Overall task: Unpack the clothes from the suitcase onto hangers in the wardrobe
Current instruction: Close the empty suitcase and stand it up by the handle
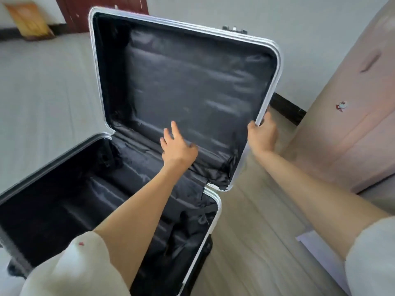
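Observation:
A silver-rimmed suitcase lies open on the floor, its lid raised and its lower shell flat in front of me. Both halves are lined with black fabric, and no clothes show inside. My right hand grips the lid's right rim near its lower corner. In front of the lid's black lining, low down, my left hand is spread with straight fingers; whether it touches the lining I cannot tell. Both arms wear rolled cream sleeves.
A pink wardrobe with a small sticker stands at the right, its doors closed. Pale wooden floor runs between it and the suitcase. A dark red door and a leaning orange-brown board are at the back left. A pale sheet lies at the lower right.

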The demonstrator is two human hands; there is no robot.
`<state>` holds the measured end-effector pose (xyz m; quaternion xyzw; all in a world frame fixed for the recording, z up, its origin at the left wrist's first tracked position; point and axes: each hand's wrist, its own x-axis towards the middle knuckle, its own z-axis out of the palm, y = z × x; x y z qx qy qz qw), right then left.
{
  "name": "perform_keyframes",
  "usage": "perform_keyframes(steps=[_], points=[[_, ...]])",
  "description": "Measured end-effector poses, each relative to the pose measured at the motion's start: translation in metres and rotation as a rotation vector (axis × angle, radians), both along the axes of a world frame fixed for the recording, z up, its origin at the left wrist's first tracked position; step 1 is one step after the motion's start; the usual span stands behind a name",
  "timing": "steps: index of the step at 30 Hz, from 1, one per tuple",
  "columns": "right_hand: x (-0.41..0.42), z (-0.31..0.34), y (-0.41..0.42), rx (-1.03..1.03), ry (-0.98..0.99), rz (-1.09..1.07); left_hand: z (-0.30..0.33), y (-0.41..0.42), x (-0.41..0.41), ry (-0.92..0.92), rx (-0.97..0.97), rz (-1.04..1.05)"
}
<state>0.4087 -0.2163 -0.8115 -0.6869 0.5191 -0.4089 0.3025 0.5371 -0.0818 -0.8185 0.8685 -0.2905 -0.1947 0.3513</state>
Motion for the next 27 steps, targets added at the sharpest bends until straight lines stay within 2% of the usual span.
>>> perform_keyframes(steps=[2, 5, 8, 10, 15, 21, 27], points=[[0.007, 0.011, 0.007, -0.063, -0.027, 0.086, 0.030, 0.006, 0.007, -0.213, -0.152, 0.003], [0.009, 0.020, 0.022, -0.048, -0.001, 0.189, 0.069, 0.017, 0.014, -0.553, -0.334, 0.010], [0.005, 0.022, 0.037, -0.071, 0.065, 0.264, 0.094, 0.031, 0.019, -0.820, -0.415, -0.031], [-0.002, 0.023, 0.045, -0.106, 0.124, 0.330, 0.105, 0.041, 0.023, -0.910, -0.426, -0.093], [-0.023, 0.029, 0.074, -0.108, 0.317, 0.423, 0.130, 0.069, 0.028, -0.927, -0.352, -0.104], [-0.025, 0.033, 0.090, -0.063, 0.406, 0.376, 0.140, 0.079, 0.041, -0.821, -0.056, -0.217], [-0.029, 0.027, 0.088, -0.009, 0.373, 0.474, 0.137, 0.087, 0.050, -0.794, -0.126, -0.248]])
